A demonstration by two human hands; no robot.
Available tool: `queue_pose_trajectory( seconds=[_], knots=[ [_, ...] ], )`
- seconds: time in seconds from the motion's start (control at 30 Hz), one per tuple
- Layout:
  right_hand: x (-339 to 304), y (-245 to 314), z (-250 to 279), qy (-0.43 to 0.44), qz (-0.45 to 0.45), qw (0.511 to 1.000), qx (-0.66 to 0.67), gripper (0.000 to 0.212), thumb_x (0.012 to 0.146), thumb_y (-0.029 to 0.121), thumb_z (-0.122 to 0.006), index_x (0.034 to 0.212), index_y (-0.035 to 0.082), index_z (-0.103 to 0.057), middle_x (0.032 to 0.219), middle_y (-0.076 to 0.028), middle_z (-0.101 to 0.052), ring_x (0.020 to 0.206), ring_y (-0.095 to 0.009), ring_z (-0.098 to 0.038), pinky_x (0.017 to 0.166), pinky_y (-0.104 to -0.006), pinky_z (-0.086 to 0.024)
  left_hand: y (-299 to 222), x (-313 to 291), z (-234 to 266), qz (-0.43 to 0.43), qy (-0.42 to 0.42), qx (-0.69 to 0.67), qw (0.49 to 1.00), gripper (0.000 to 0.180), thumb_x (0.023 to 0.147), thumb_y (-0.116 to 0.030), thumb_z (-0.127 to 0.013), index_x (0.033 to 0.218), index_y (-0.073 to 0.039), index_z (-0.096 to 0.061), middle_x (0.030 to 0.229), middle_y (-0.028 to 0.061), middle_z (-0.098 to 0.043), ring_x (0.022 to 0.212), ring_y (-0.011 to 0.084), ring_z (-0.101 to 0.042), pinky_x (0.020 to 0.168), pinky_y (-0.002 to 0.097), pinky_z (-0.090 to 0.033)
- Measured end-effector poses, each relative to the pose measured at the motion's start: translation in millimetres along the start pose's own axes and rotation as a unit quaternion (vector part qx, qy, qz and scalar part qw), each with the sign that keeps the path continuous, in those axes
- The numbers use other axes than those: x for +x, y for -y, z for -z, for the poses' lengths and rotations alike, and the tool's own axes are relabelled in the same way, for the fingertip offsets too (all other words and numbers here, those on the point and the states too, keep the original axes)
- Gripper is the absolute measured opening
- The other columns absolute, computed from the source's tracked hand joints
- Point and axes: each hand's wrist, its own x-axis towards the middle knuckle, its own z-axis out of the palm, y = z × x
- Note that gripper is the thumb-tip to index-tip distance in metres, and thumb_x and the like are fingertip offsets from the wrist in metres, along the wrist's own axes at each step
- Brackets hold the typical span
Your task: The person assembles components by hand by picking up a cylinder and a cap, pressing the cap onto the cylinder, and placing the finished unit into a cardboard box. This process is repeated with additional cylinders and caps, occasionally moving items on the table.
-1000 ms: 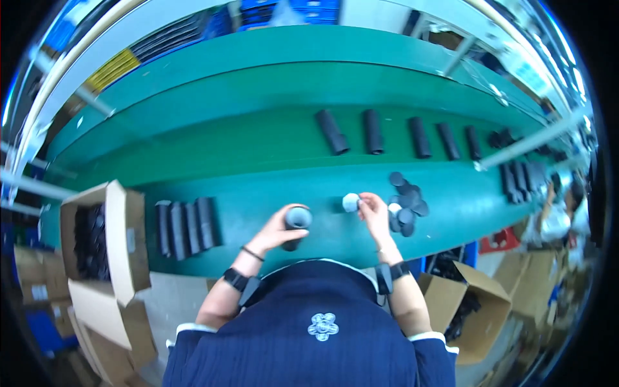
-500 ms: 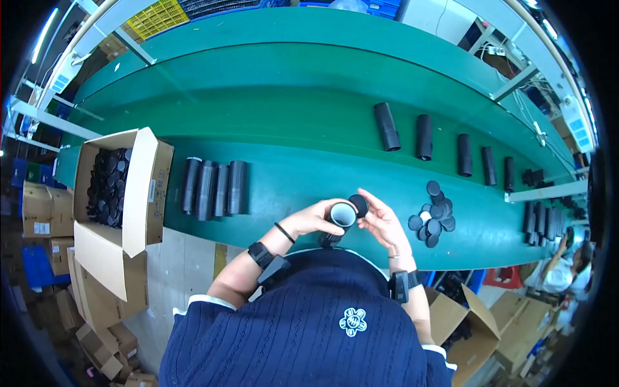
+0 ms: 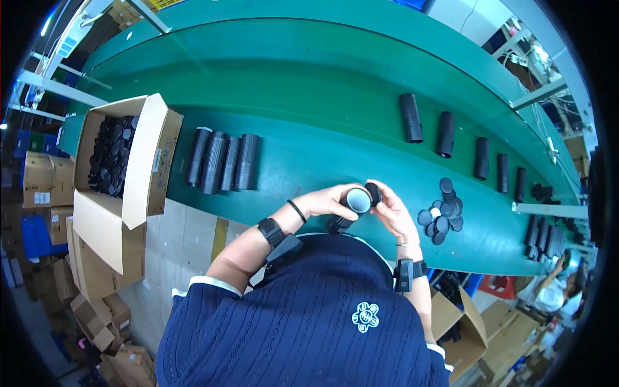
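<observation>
Close in front of my body, my left hand (image 3: 325,202) is wrapped round a black tube (image 3: 358,200) whose open end faces up and shows a pale inside. A round black cap (image 3: 373,193) is pinched in the fingers of my right hand (image 3: 394,214), tilted beside the tube's mouth and not over it. Whether the cap touches the rim I cannot tell. To the right of that hand lies a loose pile of round black caps (image 3: 449,208), one of them showing a white face. Several ribbed black tubes (image 3: 214,162) lie side by side at the left on the green bench.
An open cardboard box (image 3: 143,171) full of small black parts stands at the bench's left end. Spaced-out black tubes (image 3: 445,134) lie along the far right of the green bench (image 3: 309,148). More tubes (image 3: 545,237) lie farther right, near another person (image 3: 553,290).
My right hand has turned the cap more edge-on beside the tube's mouth. The tube leans a little more to the right. The whole view has shifted slightly.
</observation>
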Motion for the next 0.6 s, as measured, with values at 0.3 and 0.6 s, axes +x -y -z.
queue_pose_trajectory(
  seconds=[0.3,0.6],
  knots=[
    [-10.0,40.2,-27.7,-0.101,0.054,0.95,-0.289,0.057,0.075,0.005,-0.075,0.128,0.004,-0.055,0.131,-0.011,-0.052,0.12,-0.023,-0.051,0.101,-0.0352,-0.042,20.9,-0.7,12.0,-0.038,-0.102,0.282,0.953,0.072,0.075,-0.023,-0.079,0.134,-0.004,-0.042,0.12,0.0122,-0.053,0.117,0.023,-0.05,0.102,0.035,-0.04],
    [1.3,47.6,-52.7,-0.041,0.113,0.816,-0.565,0.055,0.067,0.0,-0.074,0.119,0.002,-0.059,0.12,-0.015,-0.059,0.112,-0.034,-0.054,0.097,-0.0404,-0.044,30.7,2.5,5.4,-0.044,-0.12,0.303,0.944,0.077,0.075,-0.023,-0.078,0.136,-0.004,-0.034,0.13,0.0205,-0.042,0.125,0.0356,-0.042,0.105,0.0429,-0.035]
  ],
)
